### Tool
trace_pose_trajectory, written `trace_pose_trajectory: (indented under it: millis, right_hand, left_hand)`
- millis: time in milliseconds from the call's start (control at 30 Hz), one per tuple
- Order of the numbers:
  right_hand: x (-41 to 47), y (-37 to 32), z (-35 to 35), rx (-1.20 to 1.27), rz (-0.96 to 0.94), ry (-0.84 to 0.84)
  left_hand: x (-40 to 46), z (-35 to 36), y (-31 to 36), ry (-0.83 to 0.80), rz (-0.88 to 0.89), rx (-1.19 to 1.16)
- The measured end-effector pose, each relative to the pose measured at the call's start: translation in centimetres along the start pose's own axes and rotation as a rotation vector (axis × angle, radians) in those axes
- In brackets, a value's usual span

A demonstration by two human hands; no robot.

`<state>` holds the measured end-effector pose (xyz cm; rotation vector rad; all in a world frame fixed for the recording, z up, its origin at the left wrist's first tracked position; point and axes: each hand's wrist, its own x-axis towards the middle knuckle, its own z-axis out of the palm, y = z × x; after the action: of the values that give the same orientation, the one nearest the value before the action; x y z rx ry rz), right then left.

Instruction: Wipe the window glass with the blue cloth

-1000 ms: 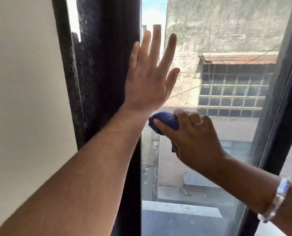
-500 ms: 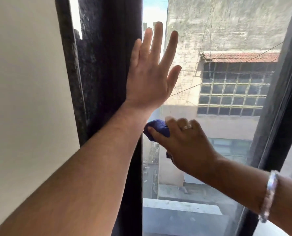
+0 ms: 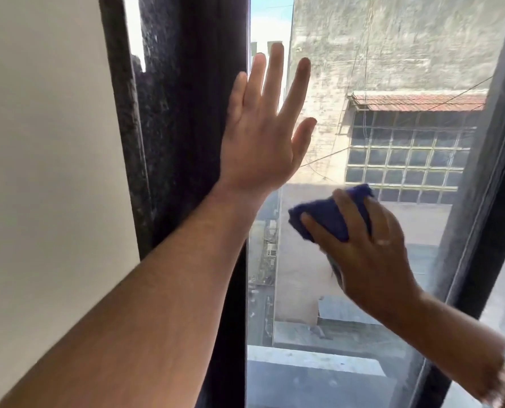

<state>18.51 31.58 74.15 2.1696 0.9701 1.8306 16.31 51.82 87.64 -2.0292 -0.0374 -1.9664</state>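
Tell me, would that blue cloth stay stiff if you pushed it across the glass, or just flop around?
Probably floppy: the blue cloth is bunched into soft folds under the right hand. It likely weighs little, since a few fingers pin it against the window glass. It should slide rather than roll, being pressed flat.

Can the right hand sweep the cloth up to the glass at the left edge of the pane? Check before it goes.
Probably not fully. The left hand lies flat and spread on the window glass by the dark frame, up and left of the blue cloth that the right hand presses there.
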Motion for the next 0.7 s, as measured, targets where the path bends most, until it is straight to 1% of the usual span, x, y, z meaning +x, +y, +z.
trace_pose_trajectory:
  millis: [67, 100, 133, 167, 267, 300, 333, 367, 400, 467, 500, 533, 567, 600, 667, 700]
  right_hand:
    - [-3.4, 1.0, 1.0, -0.001, -0.202, -0.072]
    - [-3.9, 2.3, 1.2, 0.005, -0.240, -0.066]
    - [-3.6, 3.6, 1.2, -0.001, -0.204, -0.033]
    - [-2.7, 4.9, 1.2, -0.013, -0.102, 0.009]
    - [1.8, 7.9, 0.8, -0.054, 0.367, 0.132]
    - [3.0, 7.1, 1.0, -0.059, 0.487, 0.166]
    - [3.9, 5.3, 1.3, -0.040, 0.534, 0.183]
    - [4.3, 3.1, 1.6, 0.000, 0.486, 0.170]
    - [3.7, 0.8, 2.1, 0.046, 0.336, 0.125]
    - [0.0, -2.6, 3.1, 0.131, -0.108, -0.054]
    - [-2.1, -2.5, 3.1, 0.131, -0.283, -0.117]
    - [-3.7, -1.2, 2.9, 0.116, -0.366, -0.131]
    - [-4.5, 0.5, 2.7, 0.105, -0.351, -0.091]
    - [-4.7, 2.2, 2.5, 0.085, -0.279, -0.036]
    - [-2.7, 5.4, 1.8, 0.027, -0.033, 0.078]
    - [-0.6, 6.6, 1.4, 0.006, 0.124, 0.122]
  left_hand:
    - [0.0, 0.0, 0.0, -0.014, -0.005, -0.018]
    - [-0.2, -0.1, 0.1, -0.024, -0.005, -0.021]
    - [-0.3, -0.1, 0.2, -0.030, -0.005, -0.020]
    - [-0.3, -0.1, 0.3, -0.034, -0.006, -0.019]
    - [-0.1, -0.3, 0.3, -0.044, -0.015, -0.027]
    - [-0.2, -0.4, 0.4, -0.049, -0.022, -0.027]
    - [-0.2, -0.4, 0.4, -0.050, -0.025, -0.022]
    - [-0.2, -0.4, 0.5, -0.051, -0.023, -0.015]
    - [-0.2, -0.4, 0.5, -0.050, -0.020, -0.009]
    - [-0.1, -0.5, 0.3, -0.056, -0.012, -0.023]
    - [-0.1, -0.6, 0.2, -0.066, -0.013, -0.038]
    - [-0.1, -0.6, 0.2, -0.074, -0.012, -0.046]
    - [-0.2, -0.5, 0.3, -0.075, -0.011, -0.045]
    - [-0.2, -0.4, 0.4, -0.071, -0.011, -0.037]
    - [-0.3, -0.3, 0.4, -0.058, -0.016, -0.025]
    - [-0.3, -0.3, 0.4, -0.052, -0.018, -0.020]
